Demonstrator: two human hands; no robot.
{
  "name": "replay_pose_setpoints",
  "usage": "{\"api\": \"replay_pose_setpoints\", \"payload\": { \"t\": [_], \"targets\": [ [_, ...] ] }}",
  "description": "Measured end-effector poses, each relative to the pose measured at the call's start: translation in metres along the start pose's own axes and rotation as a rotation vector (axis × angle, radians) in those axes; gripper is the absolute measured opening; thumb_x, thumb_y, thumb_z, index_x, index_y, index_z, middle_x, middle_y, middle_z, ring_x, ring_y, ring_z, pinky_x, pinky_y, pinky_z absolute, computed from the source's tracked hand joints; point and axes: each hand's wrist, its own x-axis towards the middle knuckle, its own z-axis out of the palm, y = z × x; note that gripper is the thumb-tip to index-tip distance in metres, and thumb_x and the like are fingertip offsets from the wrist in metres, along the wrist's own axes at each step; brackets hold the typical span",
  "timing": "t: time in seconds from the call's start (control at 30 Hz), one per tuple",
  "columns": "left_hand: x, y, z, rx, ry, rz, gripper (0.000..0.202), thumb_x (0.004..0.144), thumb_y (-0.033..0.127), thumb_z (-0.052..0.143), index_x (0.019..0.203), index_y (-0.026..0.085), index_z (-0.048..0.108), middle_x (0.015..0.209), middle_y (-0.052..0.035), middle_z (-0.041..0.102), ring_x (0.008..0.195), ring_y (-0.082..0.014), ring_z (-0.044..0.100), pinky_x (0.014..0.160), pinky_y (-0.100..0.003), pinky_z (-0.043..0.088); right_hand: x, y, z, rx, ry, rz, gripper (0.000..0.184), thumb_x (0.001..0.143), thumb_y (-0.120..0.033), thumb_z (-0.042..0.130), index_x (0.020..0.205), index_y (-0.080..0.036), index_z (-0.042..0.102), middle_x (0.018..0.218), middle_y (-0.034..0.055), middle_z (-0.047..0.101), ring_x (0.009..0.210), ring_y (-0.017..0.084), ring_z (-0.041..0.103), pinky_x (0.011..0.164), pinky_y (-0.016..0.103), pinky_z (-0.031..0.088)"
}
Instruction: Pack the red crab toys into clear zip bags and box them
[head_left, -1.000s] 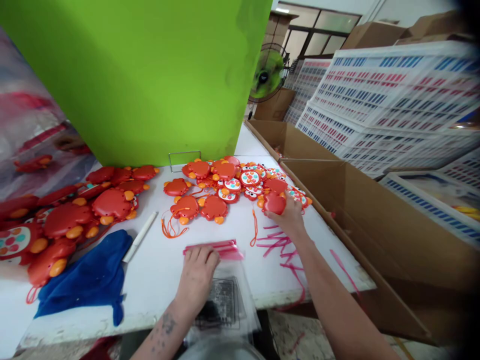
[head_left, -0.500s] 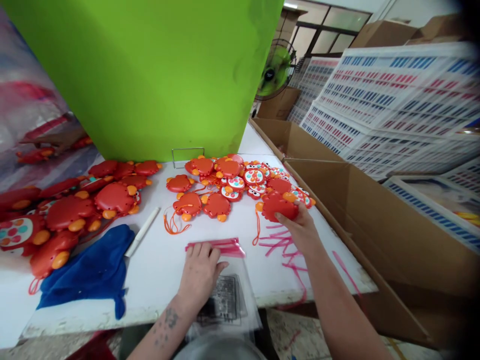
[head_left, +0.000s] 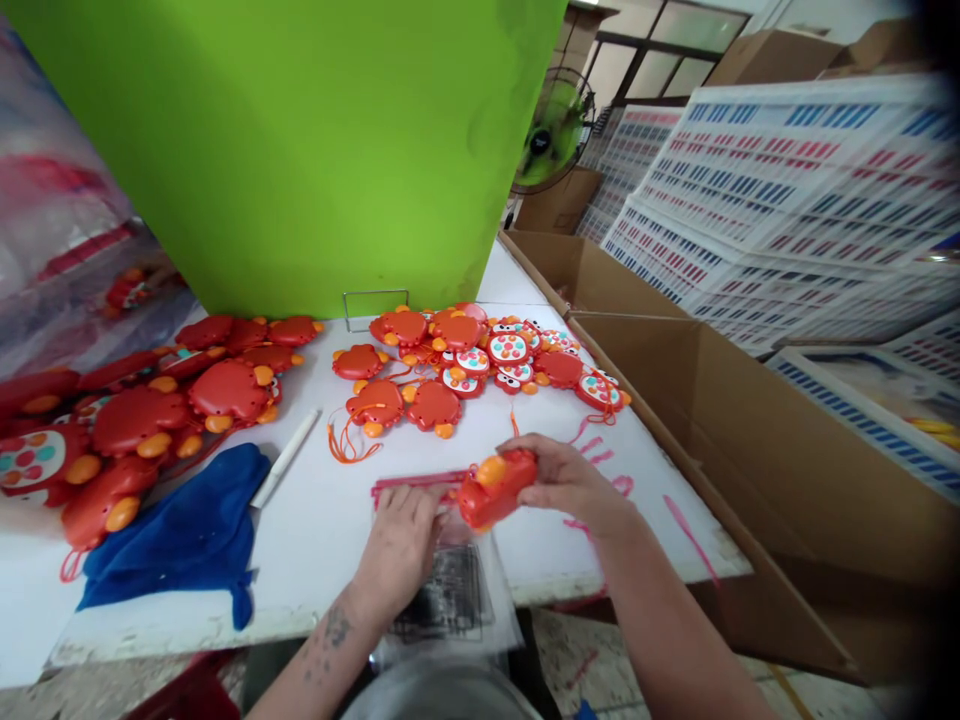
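Observation:
My right hand [head_left: 562, 485] grips a red toy crab [head_left: 491, 488] with orange claws, tilted on its side above the table. An orange cord rises behind it. My left hand [head_left: 403, 535] has its fingers curled at the pink-edged mouth of a clear plastic bag [head_left: 487, 590] with black print, which hangs over the table's front edge. The crab's near end is beside my left fingertips, at the bag's mouth; whether it touches the bag I cannot tell. More red toy crabs [head_left: 435, 408] lie beyond my hands, some with their white, dotted faces up.
On the left lie a blue cloth [head_left: 180, 530], a white pen [head_left: 286, 458] and a heap of red crabs [head_left: 139, 415]. Pink strips [head_left: 690, 535] are scattered at right. An open cardboard box [head_left: 705, 440] borders the table. A green panel [head_left: 322, 150] stands behind; another person's hand [head_left: 161, 275] shows far left.
My right hand has brought the crab from the right of the table leftward and nearer, turning it on its side beside my left hand. My left hand has stayed at the bag's pink edge.

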Motion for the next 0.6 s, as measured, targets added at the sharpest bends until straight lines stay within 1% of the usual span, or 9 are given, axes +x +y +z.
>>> {"api": "replay_pose_setpoints", "payload": {
  "t": [0.07,0.1,0.2,0.27,0.33,0.43,0.5,0.6],
  "targets": [
    [0.001,-0.001,0.001,0.023,-0.04,0.06,0.025,0.087,0.009,0.046,0.109,0.019,0.056,0.088,-0.005,0.06,0.081,-0.0216,0.05,0.074,-0.036,0.037,0.014,0.004,0.011,0.044,0.092,-0.008,0.043,0.067,-0.025,0.075,0.107,-0.021,0.059,0.094,0.0034,0.065,0.081,0.016,0.061,0.071,0.028,0.05],
    [0.001,-0.001,0.002,0.032,-0.04,0.072,0.024,0.087,0.008,0.046,0.104,0.02,0.058,0.087,-0.0044,0.06,0.081,-0.0213,0.05,0.074,-0.036,0.036,0.02,0.006,0.016,0.047,0.127,-0.007,0.042,0.068,-0.026,0.075,0.107,-0.021,0.058,0.094,0.0034,0.065,0.082,0.016,0.062,0.072,0.028,0.05],
    [0.001,-0.003,0.005,0.043,-0.001,0.03,0.011,0.089,0.016,0.05,0.089,0.019,0.06,0.08,-0.0031,0.059,0.076,-0.0198,0.049,0.074,-0.036,0.036,0.036,0.012,0.025,0.04,0.146,-0.011,0.04,0.071,-0.03,0.072,0.107,-0.02,0.058,0.099,0.0048,0.066,0.09,0.018,0.062,0.079,0.031,0.049],
    [0.001,-0.004,0.006,0.041,0.025,-0.006,0.013,0.089,0.023,0.051,0.08,0.018,0.059,0.076,-0.0028,0.059,0.073,-0.019,0.048,0.073,-0.036,0.037,0.04,0.015,0.026,0.05,0.13,-0.023,0.038,0.076,-0.033,0.068,0.11,-0.019,0.058,0.103,0.0055,0.066,0.094,0.019,0.062,0.082,0.033,0.049],
    [0.001,-0.003,0.005,0.03,0.049,-0.02,0.015,0.089,0.026,0.052,0.078,0.017,0.058,0.075,-0.003,0.058,0.074,-0.019,0.048,0.072,-0.035,0.038,0.041,0.016,0.023,0.036,0.124,-0.022,0.04,0.079,-0.037,0.065,0.114,-0.02,0.058,0.108,0.0061,0.066,0.097,0.02,0.061,0.085,0.035,0.049],
    [0.001,-0.001,0.003,0.013,0.096,-0.006,0.012,0.089,0.026,0.053,0.083,0.017,0.06,0.08,-0.004,0.059,0.079,-0.0196,0.049,0.073,-0.035,0.041,0.04,0.015,0.022,-0.093,0.128,0.005,0.043,0.081,-0.04,0.062,0.119,-0.021,0.059,0.115,0.0068,0.065,0.103,0.022,0.06,0.09,0.038,0.047],
    [0.001,0.0,0.001,0.008,0.145,0.011,0.008,0.088,0.024,0.055,0.088,0.018,0.06,0.09,-0.0055,0.06,0.087,-0.0206,0.05,0.078,-0.037,0.043,0.042,0.015,0.027,-0.198,0.129,0.006,0.042,0.082,-0.041,0.06,0.119,-0.021,0.06,0.118,0.0072,0.064,0.106,0.023,0.06,0.093,0.04,0.046],
    [0.001,0.002,-0.001,0.035,0.214,0.035,0.006,0.087,0.021,0.055,0.09,0.018,0.06,0.112,-0.0086,0.058,0.106,-0.0245,0.048,0.089,-0.043,0.043,0.049,0.016,0.044,-0.275,0.147,-0.045,0.039,0.084,-0.04,0.057,0.117,-0.021,0.062,0.119,0.007,0.064,0.11,0.023,0.058,0.099,0.041,0.043]
  ]
}}
